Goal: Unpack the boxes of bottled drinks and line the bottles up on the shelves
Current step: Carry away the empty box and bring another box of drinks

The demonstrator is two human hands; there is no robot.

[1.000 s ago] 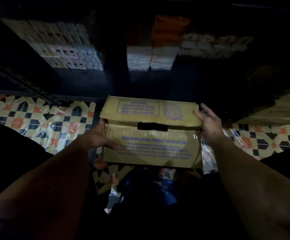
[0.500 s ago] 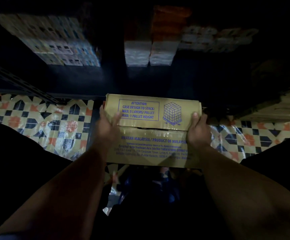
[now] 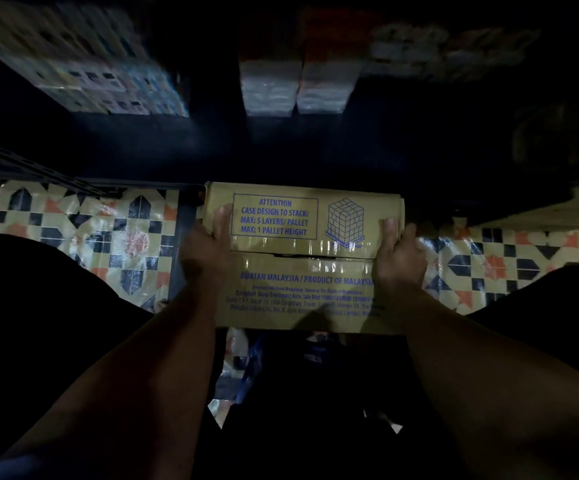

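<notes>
Fingers first: the left hand [image 3: 208, 249] has its thumb laid up over the box's top and the rest wrapped round the left end, while the right hand [image 3: 398, 254] mirrors it on the right end, thumb on top, fingers curled down the side, so both are gripping the cardboard box [image 3: 301, 258]. The box sits between the person's knees on the patterned floor [image 3: 83, 233], just near of the dark shelf [image 3: 281, 150]. Its taped flaps look closed, or nearly so. Judging by the print, it should be heavy with drinks, stiff at the corners, slick where tape shines; hands low at both ends seems the safest hold. Farther back, blurred packs [image 3: 83, 71] stand on the shelf.
</notes>
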